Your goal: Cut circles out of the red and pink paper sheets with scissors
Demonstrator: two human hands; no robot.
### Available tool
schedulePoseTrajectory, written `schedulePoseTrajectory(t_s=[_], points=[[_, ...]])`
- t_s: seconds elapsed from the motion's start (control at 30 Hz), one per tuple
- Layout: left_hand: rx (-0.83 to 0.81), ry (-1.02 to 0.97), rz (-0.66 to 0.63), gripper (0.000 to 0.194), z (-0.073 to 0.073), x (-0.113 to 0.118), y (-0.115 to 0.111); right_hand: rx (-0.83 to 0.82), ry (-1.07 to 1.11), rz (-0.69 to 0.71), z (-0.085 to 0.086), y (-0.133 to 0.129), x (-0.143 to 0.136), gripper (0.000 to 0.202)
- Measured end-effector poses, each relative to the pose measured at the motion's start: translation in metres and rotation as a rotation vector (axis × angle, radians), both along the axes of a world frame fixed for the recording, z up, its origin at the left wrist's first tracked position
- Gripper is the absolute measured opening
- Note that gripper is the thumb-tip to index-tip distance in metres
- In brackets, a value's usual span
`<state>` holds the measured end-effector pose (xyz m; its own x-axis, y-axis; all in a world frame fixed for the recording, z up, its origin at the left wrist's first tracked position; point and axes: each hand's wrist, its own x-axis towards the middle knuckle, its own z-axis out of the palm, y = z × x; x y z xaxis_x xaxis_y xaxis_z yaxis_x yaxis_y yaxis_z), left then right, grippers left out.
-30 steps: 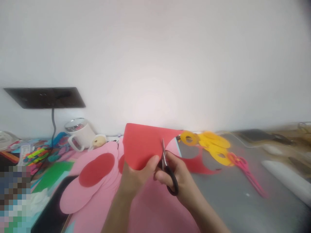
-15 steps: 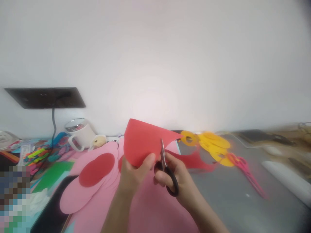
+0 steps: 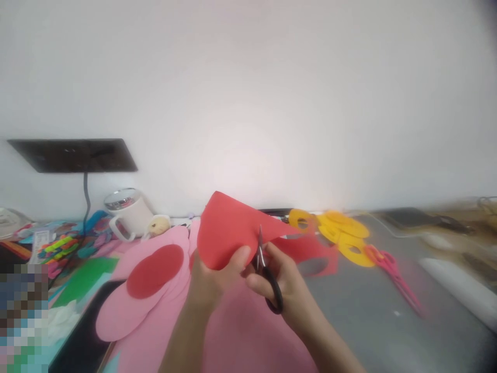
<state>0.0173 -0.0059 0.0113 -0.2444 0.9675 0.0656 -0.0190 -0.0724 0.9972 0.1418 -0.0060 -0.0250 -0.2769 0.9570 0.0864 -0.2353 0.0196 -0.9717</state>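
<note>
A red paper sheet [image 3: 229, 228] is gripped at its lower edge by my left hand [image 3: 217, 277], the thumb lying on its face. My right hand [image 3: 285, 280] has its fingers in the handles of black-handled scissors [image 3: 272, 290], whose blades point up at the right part of the sheet. Behind my right hand, a red offcut with a round hole [image 3: 326, 254] hangs over the grey surface. Left of my hands, red circles [image 3: 155, 272] lie on a stack of pink paper circles [image 3: 120, 316].
Yellow paper rings [image 3: 345, 230] and pink scissors [image 3: 399, 280] lie on the grey mat [image 3: 365, 316] at right. A white mug [image 3: 134, 215] stands at the back left, near green paper [image 3: 83, 280] and a dark tray [image 3: 83, 331]. A white roll [image 3: 458, 287] lies far right.
The red sheet has turned slightly and its top corner has shifted right. The hanging offcut has swung so that its hole shows. Both hands keep nearly the same place.
</note>
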Motion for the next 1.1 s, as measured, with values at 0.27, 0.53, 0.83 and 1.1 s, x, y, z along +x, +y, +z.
schedulePoseTrajectory(t_s=[0.27,0.53,0.83,1.1], points=[[0.000,0.053,-0.003,0.014,-0.0003,-0.0022,-0.0009,0.003,0.001,0.032,0.0016,-0.0019,-0.0006,0.042],[-0.012,0.035,0.043,0.013,0.0015,-0.0011,-0.0001,-0.039,-0.013,0.019,0.0010,-0.0012,-0.0009,0.040],[-0.011,0.008,-0.002,0.020,-0.0010,-0.0061,0.0015,-0.056,-0.064,0.001,0.0018,-0.0027,-0.0007,0.039],[0.020,-0.053,-0.032,0.020,0.0007,-0.0081,0.0019,-0.070,-0.095,-0.005,0.0041,-0.0022,-0.0020,0.040]])
